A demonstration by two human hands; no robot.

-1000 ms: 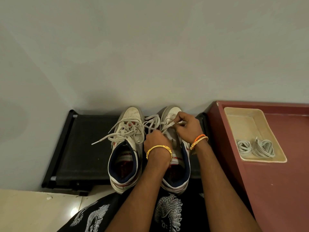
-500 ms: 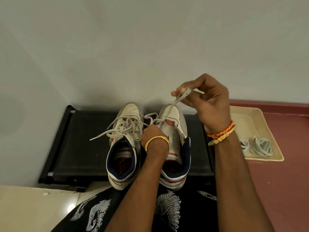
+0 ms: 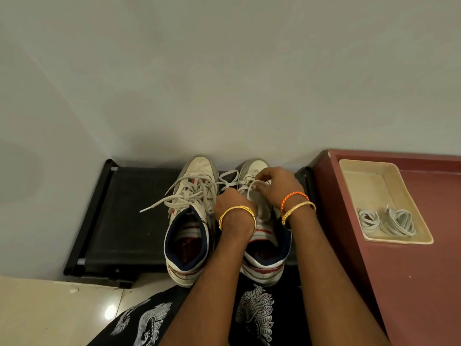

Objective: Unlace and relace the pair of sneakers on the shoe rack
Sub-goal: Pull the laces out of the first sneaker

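Black fabric-topped shoe rack [image 3: 134, 221] sits low against the grey wall, with a dark red counter [image 3: 411, 270] to its right. On the rack stand a pair of white high-top sneakers with navy collars, toes toward the wall: the left sneaker [image 3: 189, 221] fully laced, its loose lace ends trailing left; the right sneaker [image 3: 264, 245] mostly under both hands. A shallow cream tray [image 3: 354, 171] on the counter holds two coiled grey laces [image 3: 386, 221], well apart from the work. Right hand [image 3: 277, 186] is curled over the far eyelets, fingertips pinching the white lace [image 3: 230, 174] of the right sneaker. Left hand [image 3: 232, 201] is closed at the shoe's tongue; whether it grips lace or only braces the shoe, cannot tell. Risks, as judged: a slack loop lies between the two shoes and could snag the left sneaker's lacing if pulled hard; a sharp tug could drag the unbraced shoe toward the rack's near edge; a frayed tip may jam in an eyelet.
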